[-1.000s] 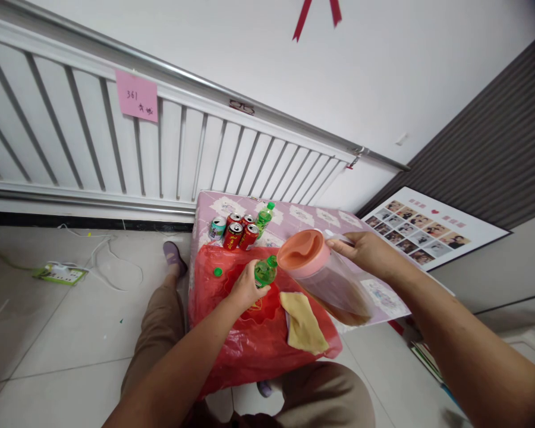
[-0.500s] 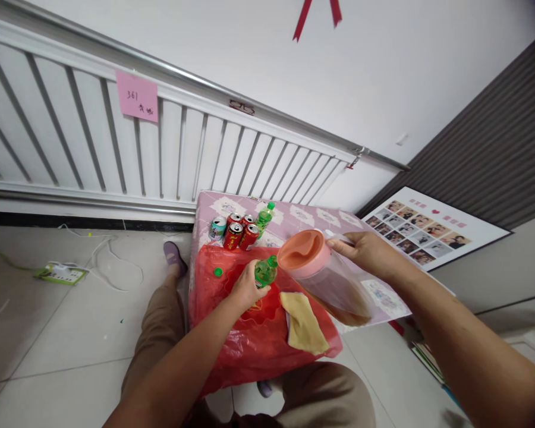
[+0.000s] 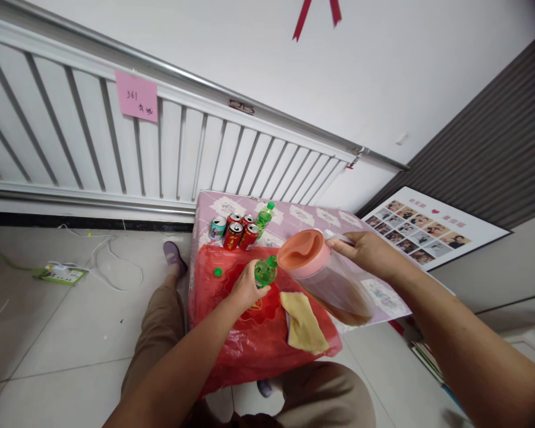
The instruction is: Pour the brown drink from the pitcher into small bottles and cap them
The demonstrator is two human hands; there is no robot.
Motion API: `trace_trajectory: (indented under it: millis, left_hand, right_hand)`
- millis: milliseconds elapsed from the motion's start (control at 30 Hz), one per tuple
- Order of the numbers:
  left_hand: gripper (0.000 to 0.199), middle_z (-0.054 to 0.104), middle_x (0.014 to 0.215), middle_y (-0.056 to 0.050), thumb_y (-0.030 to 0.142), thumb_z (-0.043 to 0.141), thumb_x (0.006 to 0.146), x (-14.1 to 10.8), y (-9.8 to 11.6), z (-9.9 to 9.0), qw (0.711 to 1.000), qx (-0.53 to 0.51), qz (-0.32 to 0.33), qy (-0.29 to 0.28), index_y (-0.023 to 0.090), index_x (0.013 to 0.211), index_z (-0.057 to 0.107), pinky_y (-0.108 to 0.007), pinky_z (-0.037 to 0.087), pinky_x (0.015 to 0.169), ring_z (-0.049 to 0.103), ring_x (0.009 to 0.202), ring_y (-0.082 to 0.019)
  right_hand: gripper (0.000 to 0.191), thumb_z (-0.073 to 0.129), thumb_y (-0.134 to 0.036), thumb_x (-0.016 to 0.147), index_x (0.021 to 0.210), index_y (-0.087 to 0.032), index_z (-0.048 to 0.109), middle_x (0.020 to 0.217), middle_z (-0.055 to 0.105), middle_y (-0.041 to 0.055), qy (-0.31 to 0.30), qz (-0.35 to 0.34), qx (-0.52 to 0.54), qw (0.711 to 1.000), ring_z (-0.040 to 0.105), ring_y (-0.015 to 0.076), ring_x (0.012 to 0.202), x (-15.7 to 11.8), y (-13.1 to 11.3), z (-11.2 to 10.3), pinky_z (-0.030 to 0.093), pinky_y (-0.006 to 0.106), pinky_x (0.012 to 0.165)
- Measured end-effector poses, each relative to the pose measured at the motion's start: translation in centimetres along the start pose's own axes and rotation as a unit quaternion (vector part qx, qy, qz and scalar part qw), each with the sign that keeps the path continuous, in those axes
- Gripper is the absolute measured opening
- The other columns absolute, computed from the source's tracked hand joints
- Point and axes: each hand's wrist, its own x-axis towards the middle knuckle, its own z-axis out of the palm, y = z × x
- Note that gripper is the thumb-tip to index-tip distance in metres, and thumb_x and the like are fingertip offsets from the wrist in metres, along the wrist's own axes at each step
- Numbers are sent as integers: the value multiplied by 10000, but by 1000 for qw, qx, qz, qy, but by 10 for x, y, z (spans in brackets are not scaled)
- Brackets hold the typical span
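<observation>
Just right of centre in the frame, the clear pitcher [image 3: 339, 291] lies tilted, its peach lid [image 3: 304, 252] by the green bottle's [image 3: 266, 273] neck. Right hand [image 3: 368, 252] has its fingers curled shut on the handle, which seems the best hold: probably rigid, kinda heavy with that brown liquid. Left hand [image 3: 248, 289] has its fingers wrapped partway round the bottle; likely light, squeezy, slick if wet, so grab the body gently. Yellow cloth [image 3: 304, 324] sits below, cans [image 3: 233, 236] upper left of the bottle.

"361" plus handwritten chars, prob. Chinese, on pink note [image 3: 137, 96] w/ white radiator [image 3: 214, 148] behind.
</observation>
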Motion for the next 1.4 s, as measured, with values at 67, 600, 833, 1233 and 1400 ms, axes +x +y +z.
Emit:
trace_trajectory:
  millis: [67, 600, 833, 1233, 1400]
  left_hand:
    - [814, 561, 1318, -150, 163, 808, 652, 0, 0, 0, 1000, 6, 1, 0, 203, 1348, 387, -490, 483, 1045, 579, 1224, -288]
    - [800, 582, 1289, -137, 173, 801, 658, -1, -3, 1, 1000, -6, 4, -2, 201, 1345, 392, -472, 493, 1032, 598, 1196, -277]
    - [802, 583, 1285, -133, 154, 802, 656, 0, -2, 1, 1000, -14, 6, 1, 211, 1340, 389, -482, 489, 1037, 604, 1189, -273]
    - [810, 601, 1260, -123, 149, 798, 648, 0, -2, 2, 1000, -19, -12, -2, 211, 1346, 392, -488, 488, 1039, 617, 1171, -268]
    - [798, 606, 1256, -117, 174, 803, 652, -1, 2, 1, 1000, -19, -24, -1, 216, 1344, 407, -485, 493, 1032, 615, 1171, -272]
  right_hand:
    - [723, 417, -884, 705, 690, -183, 596, 606, 528, 27, -3, 5, -1, 1000, 465, 182, 593, -1, -1, 0, 359, 320, 574]
    - [743, 409, -906, 686, 676, -186, 592, 598, 542, 32, -2, -9, 4, 1000, 478, 188, 595, 1, -1, -1, 373, 324, 575]
    - [725, 406, -883, 703, 706, -187, 608, 637, 576, 44, -5, -5, -4, 1000, 507, 201, 621, 3, 1, 0, 384, 329, 601]
    - [626, 432, -826, 716, 665, -220, 577, 605, 549, 14, -6, -7, -2, 1000, 500, 189, 602, 4, 2, -1, 383, 310, 564]
    - [592, 466, -803, 726, 613, -229, 564, 554, 523, -9, 2, -21, 12, 1000, 482, 171, 566, 7, 8, 2, 365, 294, 534]
